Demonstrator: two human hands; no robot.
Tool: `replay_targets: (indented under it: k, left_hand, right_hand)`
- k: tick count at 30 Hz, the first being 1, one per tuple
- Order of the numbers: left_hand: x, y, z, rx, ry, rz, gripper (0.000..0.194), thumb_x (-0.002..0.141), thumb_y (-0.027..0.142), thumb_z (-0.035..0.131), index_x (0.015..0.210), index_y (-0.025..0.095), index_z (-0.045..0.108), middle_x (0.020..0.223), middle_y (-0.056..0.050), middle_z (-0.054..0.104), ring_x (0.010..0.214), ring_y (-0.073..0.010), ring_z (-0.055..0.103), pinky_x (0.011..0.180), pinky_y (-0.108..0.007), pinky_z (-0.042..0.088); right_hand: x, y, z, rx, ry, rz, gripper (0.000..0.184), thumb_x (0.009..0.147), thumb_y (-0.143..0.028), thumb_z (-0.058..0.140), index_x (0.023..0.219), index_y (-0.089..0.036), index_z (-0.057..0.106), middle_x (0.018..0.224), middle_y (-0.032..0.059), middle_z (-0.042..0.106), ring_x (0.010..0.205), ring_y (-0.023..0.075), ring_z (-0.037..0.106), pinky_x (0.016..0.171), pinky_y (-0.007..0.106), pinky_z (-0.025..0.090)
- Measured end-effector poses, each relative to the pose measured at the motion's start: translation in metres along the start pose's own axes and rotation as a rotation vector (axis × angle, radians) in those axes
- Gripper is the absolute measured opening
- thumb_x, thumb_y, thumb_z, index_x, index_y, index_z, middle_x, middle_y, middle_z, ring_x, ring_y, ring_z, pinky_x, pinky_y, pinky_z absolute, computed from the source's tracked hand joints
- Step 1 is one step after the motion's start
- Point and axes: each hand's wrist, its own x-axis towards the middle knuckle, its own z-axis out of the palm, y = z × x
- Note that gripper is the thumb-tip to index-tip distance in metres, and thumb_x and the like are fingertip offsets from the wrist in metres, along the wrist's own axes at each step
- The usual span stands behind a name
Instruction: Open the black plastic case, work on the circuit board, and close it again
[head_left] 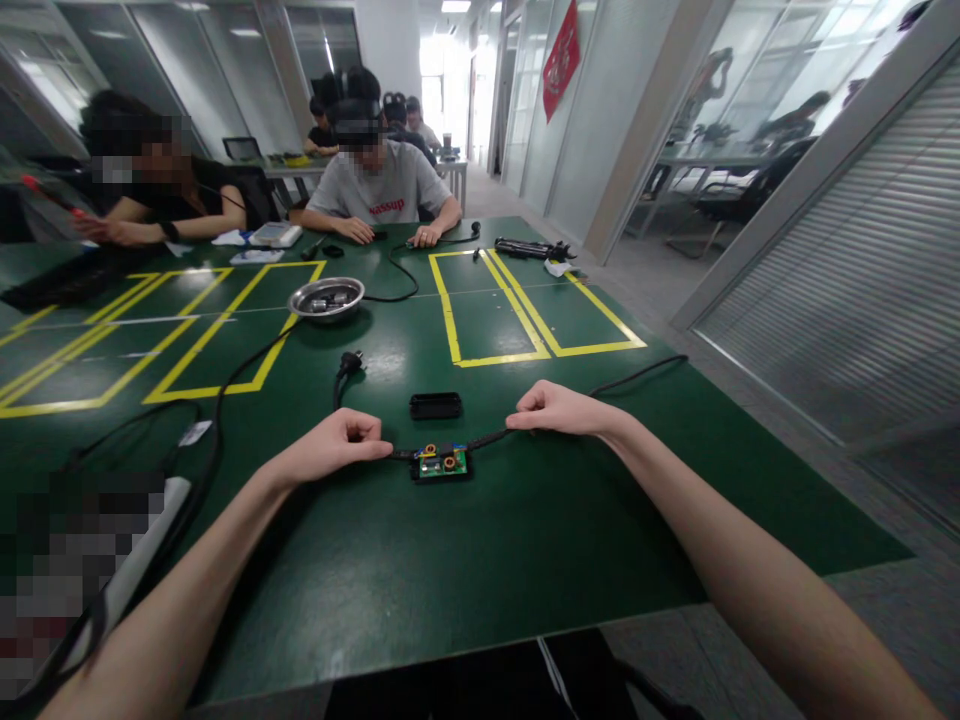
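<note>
A small green circuit board [442, 463] with copper-wound coils sits in an open black case half on the green table. From its left end comes a short black cable, pinched near the board by my left hand [341, 440]. My right hand [553, 408] grips the black cable [491, 437] that leaves the right end. Just beyond the board lies the black case cover [436, 405], its hollow side showing. Behind my left hand, a black power plug [351, 364] rests on the table with its pins pointing right.
A metal bowl [326, 300] with small metal parts stands farther back. Yellow tape [501, 358] marks rectangles on the table. Black cables [217, 430] run along the left. Across the table a person in a grey shirt [390, 185] handles a cable; another person sits at left.
</note>
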Motion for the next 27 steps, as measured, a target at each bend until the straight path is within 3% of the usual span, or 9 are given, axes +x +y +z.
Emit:
replay_targets:
  k: [27]
  left_hand:
    - [0.0003, 0.0008, 0.0015, 0.029, 0.024, -0.025, 0.054, 0.076, 0.061, 0.07, 0.056, 0.019, 0.042, 0.053, 0.007, 0.036, 0.052, -0.0081, 0.031, 0.051, -0.022, 0.026]
  right_hand:
    - [-0.0006, -0.0013, 0.0052, 0.002, 0.126, 0.033, 0.063, 0.082, -0.071, 0.066, 0.052, -0.021, 0.041, 0.052, -0.0062, 0.034, 0.049, 0.0077, 0.029, 0.051, 0.026, 0.023]
